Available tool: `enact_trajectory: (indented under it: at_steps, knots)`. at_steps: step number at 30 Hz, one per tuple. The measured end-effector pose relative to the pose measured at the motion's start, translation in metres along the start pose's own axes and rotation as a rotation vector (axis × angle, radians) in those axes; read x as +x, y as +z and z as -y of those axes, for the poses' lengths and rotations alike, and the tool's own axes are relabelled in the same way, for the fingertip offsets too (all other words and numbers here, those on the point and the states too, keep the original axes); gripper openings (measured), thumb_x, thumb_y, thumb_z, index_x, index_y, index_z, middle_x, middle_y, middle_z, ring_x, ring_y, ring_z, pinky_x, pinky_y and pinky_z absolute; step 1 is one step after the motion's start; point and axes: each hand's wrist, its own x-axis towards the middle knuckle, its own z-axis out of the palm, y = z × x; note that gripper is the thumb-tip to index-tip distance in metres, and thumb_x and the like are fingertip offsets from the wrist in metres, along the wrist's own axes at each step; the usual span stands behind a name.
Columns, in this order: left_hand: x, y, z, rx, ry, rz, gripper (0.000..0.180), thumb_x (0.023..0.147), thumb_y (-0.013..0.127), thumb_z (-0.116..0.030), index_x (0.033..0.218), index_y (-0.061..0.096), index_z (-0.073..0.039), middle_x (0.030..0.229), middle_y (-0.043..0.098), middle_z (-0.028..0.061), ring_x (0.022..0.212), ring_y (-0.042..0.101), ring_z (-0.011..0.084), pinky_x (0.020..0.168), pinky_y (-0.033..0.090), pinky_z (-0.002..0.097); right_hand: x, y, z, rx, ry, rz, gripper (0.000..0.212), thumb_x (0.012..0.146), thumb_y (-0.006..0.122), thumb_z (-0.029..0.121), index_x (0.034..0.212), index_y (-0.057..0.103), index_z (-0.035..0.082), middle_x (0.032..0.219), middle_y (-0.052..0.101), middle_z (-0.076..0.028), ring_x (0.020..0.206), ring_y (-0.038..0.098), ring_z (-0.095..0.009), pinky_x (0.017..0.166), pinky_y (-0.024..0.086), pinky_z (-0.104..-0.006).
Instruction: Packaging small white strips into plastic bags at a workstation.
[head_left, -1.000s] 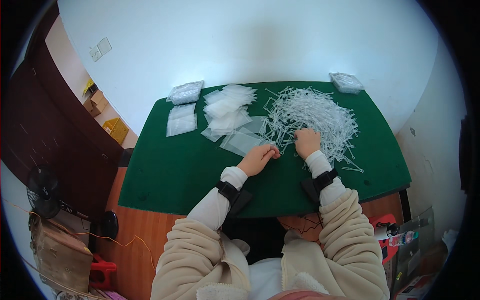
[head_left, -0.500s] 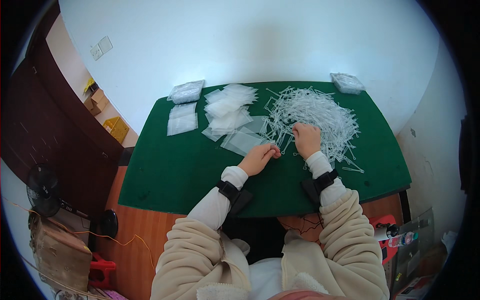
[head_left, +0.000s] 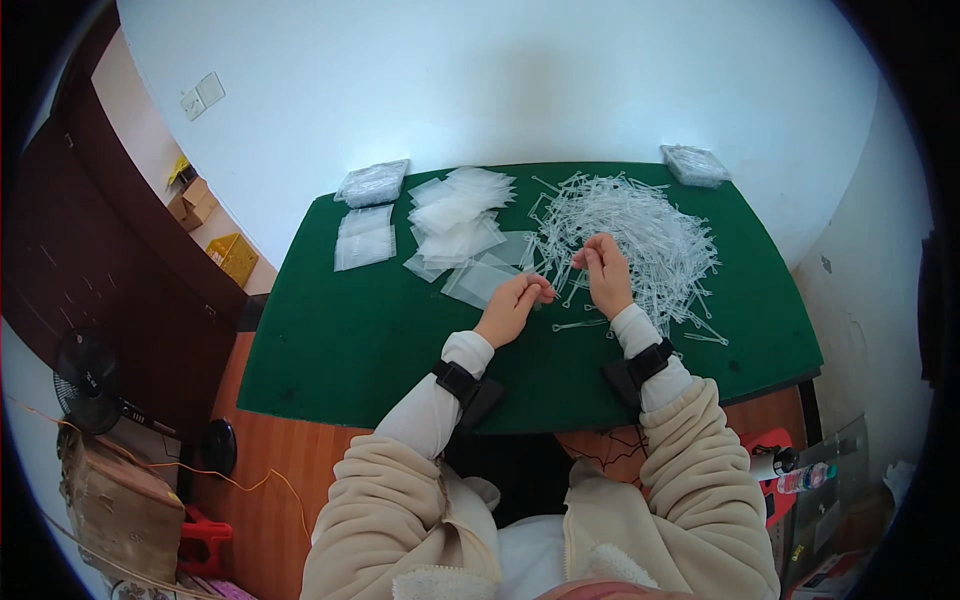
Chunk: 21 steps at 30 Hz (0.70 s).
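A large heap of clear, thin plastic sticks with looped ends [head_left: 655, 240] is spread over the right half of the green table [head_left: 330, 350]. My right hand [head_left: 606, 276] is over the heap's near-left edge, its fingers bent in with the thumb against them. To its left, my left hand [head_left: 512, 308] has its fingers curled together, pointing toward the right hand. Whatever either hand holds is too small to make out. A loose stick [head_left: 580, 325] lies between my wrists. Flat clear plastic bags [head_left: 480, 283] lie just beyond my left hand.
Behind those bags is a messy pile of more bags [head_left: 460, 212]. A neat row of bags [head_left: 364, 245] lies left of it, with a filled clear pack [head_left: 373, 184] behind. Another clear pack [head_left: 696, 167] sits at the back right corner, near the wall [head_left: 540, 80].
My right hand has turned and shifted slightly up and left. My left hand has moved a little up and left. A loose stick now shows on the cloth between my wrists.
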Motion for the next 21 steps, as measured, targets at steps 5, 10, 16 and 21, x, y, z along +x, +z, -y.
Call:
enact_trajectory:
  at_steps: [5, 10, 16, 21]
  knots:
    - [0.000, 0.000, 0.003, 0.001, -0.005, 0.000, 0.018, 0.091, 0.039, -0.008, 0.099, 0.051, 0.003, 0.090, 0.061, 0.0094, 0.083, 0.059, 0.0155, 0.077, 0.046, 0.0265, -0.002, -0.002, -0.015, -0.242, -0.011, 0.127, 0.009, 0.081, 0.049, 0.002, 0.088, 0.053, 0.001, 0.074, 0.060, -0.009, 0.068, 0.059, -0.019, 0.065, 0.046, -0.0276]
    - [0.001, 0.000, 0.003, 0.001, 0.014, -0.031, 0.018, 0.091, 0.039, -0.008, 0.098, 0.051, 0.003, 0.088, 0.061, 0.0095, 0.081, 0.060, 0.0157, 0.076, 0.046, 0.0265, -0.005, -0.006, -0.021, -0.488, -0.091, 0.207, 0.013, 0.077, 0.053, 0.005, 0.088, 0.060, 0.003, 0.075, 0.060, -0.012, 0.071, 0.059, -0.027, 0.066, 0.046, -0.0326]
    - [0.002, -0.005, 0.000, 0.015, 0.017, -0.155, 0.018, 0.091, 0.040, -0.010, 0.096, 0.052, 0.003, 0.085, 0.062, 0.0094, 0.079, 0.060, 0.0162, 0.074, 0.046, 0.0270, -0.002, -0.006, -0.009, -0.589, -0.187, 0.122, 0.013, 0.077, 0.055, 0.008, 0.086, 0.063, 0.004, 0.076, 0.058, -0.012, 0.073, 0.056, -0.031, 0.067, 0.045, -0.0367]
    - [0.005, -0.011, 0.005, 0.067, 0.053, -0.306, 0.019, 0.092, 0.040, -0.012, 0.098, 0.052, 0.002, 0.086, 0.062, 0.0093, 0.081, 0.061, 0.0161, 0.075, 0.046, 0.0271, -0.001, -0.001, -0.006, -0.489, -0.273, 0.145, 0.011, 0.077, 0.055, 0.008, 0.083, 0.063, 0.005, 0.076, 0.057, -0.012, 0.074, 0.056, -0.030, 0.066, 0.044, -0.0365]
